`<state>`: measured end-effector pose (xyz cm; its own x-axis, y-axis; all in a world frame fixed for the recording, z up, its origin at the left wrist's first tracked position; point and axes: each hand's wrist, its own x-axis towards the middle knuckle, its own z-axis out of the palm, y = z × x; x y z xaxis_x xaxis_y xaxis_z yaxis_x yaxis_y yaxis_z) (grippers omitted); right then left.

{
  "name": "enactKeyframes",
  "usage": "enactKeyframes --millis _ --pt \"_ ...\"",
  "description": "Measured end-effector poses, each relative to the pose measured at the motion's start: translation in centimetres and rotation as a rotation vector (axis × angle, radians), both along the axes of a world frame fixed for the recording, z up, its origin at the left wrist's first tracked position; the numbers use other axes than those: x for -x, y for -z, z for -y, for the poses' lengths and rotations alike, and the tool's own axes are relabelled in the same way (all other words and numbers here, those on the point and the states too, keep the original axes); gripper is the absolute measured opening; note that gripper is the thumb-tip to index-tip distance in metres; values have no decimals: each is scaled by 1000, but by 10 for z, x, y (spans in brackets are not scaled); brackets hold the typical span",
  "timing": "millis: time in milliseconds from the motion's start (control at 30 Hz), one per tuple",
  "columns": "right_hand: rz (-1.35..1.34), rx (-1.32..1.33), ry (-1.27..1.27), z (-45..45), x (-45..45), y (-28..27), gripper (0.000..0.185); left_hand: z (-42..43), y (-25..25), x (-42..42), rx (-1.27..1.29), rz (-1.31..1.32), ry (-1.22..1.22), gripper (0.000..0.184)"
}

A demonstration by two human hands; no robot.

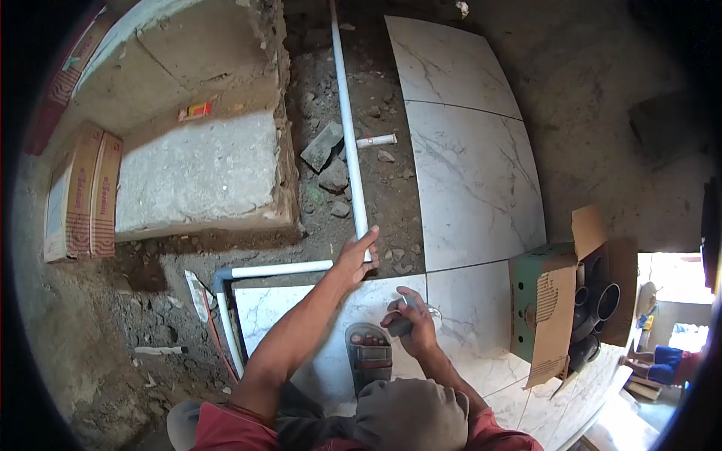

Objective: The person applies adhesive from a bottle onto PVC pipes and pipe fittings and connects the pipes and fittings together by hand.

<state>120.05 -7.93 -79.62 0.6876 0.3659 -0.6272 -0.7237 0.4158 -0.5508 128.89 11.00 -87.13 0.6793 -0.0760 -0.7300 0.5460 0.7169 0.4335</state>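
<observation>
White pipe points lengthwise ahead, left hand clasping its near end, right hand clutching something dark.

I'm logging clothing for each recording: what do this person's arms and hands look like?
The left hand and right hand show no gloves. No watch or band shows on either wrist. Both forearms are bare, down to plain red sleeves: the left sleeve and right sleeve. I see no markings on the sleeves.

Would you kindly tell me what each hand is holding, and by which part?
Left hand: the long white pipe, by its near end. Right hand: a small grey object, gripped part unclear.
</observation>
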Motion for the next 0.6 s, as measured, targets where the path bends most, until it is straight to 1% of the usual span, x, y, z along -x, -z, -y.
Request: enactKeyframes --millis 33,100,167,233,267,300,333,367,400,433,467,500,533,567,600 --pt "-9 7 -5 0 -2 0 51 3 3 9 75 -21 -20 31" --pt "-53 23 -155 -1 -8 -4 52 7 11 20 52 18 -9 32" --pt "574 817 -610 -9 -14 -8 58 10 20 30 -362 145 117 34" --pt "1148 1029 -579 -11 -29 -4 53 6 48 35 -382 119 132 31" --pt "1068 1053 -537 -10 -36 -9 47 0 66 36 -584 146 287 28" --pt "1060 1053 -555 -14 -42 -18 47 -3 78 37 -785 171 446 24" --pt "1110 1115 -498 -18 -47 -26 47 -10 60 35 -477 132 391 20" --pt "1168 1178 -431 -20 -52 -30 48 -12 61 34 -471 129 386 20" --pt "1171 1183 -404 -16 -54 -25 44 -13 68 34 -398 117 323 22" --pt "1171 1192 -407 -9 -60 -22 44 -13 68 33 -322 108 262 24" --pt "1171 1253 -317 1 -69 -18 42 -10 69 36 -386 107 260 28" --pt "1166 1314 -226 11 -77 -15 40 -7 69 38 -375 110 264 28" --pt "1167 1325 -226 21 -87 -12 40 -4 70 37 -420 86 265 27" --pt "1259 1409 -138 30 -98 -10 38 -3 71 36 -467 63 265 26" --pt "1347 1492 -48 39 -104 -6 37 -4 71 34 -509 52 319 31"
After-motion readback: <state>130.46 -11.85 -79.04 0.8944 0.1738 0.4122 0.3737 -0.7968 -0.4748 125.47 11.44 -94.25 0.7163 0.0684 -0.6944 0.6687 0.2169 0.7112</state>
